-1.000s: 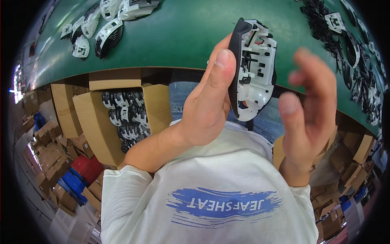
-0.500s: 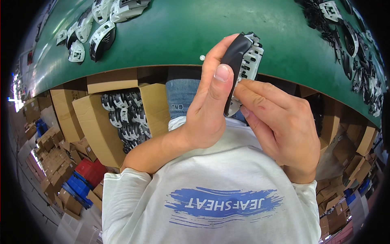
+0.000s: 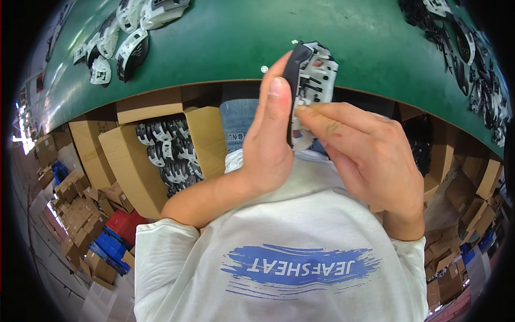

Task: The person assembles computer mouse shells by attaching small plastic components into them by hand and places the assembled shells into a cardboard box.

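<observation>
At the near edge of the green desk (image 3: 214, 53), the l. hand (image 3: 268, 134) grips a black-and-white plastic shell (image 3: 317, 75), thumb along its dark side, open white side facing r.; I'd say best to hold the shell steady & use light, square fingertip pressure. The r. hand (image 3: 370, 145) is angled in, fingers bunched at the shell's lower inner side; can't tell if they pinch a small pc.

The left hand (image 3: 271, 140) grips the black-and-white shell (image 3: 320, 75) from its left, thumb extended. The right hand (image 3: 370, 145) meets its right, fingers bunched.
</observation>
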{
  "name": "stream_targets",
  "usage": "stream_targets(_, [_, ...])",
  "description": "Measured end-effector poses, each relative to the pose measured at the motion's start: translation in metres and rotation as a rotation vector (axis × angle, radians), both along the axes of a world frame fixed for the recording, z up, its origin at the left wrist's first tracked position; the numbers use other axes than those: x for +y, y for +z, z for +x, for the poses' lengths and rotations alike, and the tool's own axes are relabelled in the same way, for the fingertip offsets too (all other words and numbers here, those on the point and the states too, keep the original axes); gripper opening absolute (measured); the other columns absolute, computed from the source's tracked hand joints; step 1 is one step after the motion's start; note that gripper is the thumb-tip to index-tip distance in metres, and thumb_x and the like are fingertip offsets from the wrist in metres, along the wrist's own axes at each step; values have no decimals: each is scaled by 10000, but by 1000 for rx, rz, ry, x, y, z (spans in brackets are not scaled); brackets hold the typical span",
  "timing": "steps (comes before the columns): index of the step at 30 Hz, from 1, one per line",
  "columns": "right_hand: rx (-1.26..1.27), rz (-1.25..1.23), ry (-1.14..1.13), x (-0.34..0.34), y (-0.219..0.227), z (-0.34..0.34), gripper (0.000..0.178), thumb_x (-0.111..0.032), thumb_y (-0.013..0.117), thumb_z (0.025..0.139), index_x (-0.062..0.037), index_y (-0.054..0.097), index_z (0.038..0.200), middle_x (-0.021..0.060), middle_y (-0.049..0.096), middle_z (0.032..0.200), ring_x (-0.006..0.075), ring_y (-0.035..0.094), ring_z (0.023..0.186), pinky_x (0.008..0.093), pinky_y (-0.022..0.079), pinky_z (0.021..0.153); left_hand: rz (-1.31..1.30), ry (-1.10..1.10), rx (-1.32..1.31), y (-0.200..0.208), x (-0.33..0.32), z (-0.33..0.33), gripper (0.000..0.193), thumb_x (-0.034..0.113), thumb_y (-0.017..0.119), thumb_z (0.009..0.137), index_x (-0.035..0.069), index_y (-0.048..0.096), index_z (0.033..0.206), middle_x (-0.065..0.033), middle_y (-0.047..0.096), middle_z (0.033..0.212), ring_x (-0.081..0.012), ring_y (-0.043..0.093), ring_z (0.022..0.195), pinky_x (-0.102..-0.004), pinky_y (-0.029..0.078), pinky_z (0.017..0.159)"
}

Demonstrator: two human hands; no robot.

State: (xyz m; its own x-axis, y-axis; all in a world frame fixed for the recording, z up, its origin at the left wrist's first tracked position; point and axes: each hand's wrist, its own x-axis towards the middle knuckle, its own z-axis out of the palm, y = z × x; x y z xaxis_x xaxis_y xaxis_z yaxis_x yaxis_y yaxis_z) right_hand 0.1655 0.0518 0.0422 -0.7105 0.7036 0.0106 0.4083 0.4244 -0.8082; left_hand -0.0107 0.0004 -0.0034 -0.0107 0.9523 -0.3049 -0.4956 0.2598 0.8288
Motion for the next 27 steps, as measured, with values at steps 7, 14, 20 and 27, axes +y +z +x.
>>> stream_targets(7, [94,206,-135,-6,24,7,432,143,682,727,-2,801,1117,172,794,1006,278,768,867,328,582,716,-20,87,-191,21,4,6,655,492,261,1198,28,331,1655,-86,572,1465,-158,571,1277,-327,458,1111])
stream_targets(14, [130,252,-195,-4,20,11,468,59,758,658,-46,825,1108,115,784,993,241,711,732,332,527,637,29,74,-398,21,2,4,674,520,290,1187,67,272,1686,-75,552,1509,-165,577,1302,-356,470,1114])
stream_targets(20, [94,239,-136,-8,26,8,475,118,741,691,-13,802,1144,139,770,1010,260,700,787,340,543,673,89,83,-357,25,1,7,762,575,305,1163,49,196,1703,-111,448,1625,-225,514,1409,-389,430,1173])
stream_targets(27, [4,178,-68,-12,25,1,494,70,803,761,-10,774,1248,168,754,1190,302,733,905,387,594,803,271,-24,22,13,1,4,808,566,295,1168,-34,167,1693,-162,393,1634,-218,432,1464,-376,357,1215])
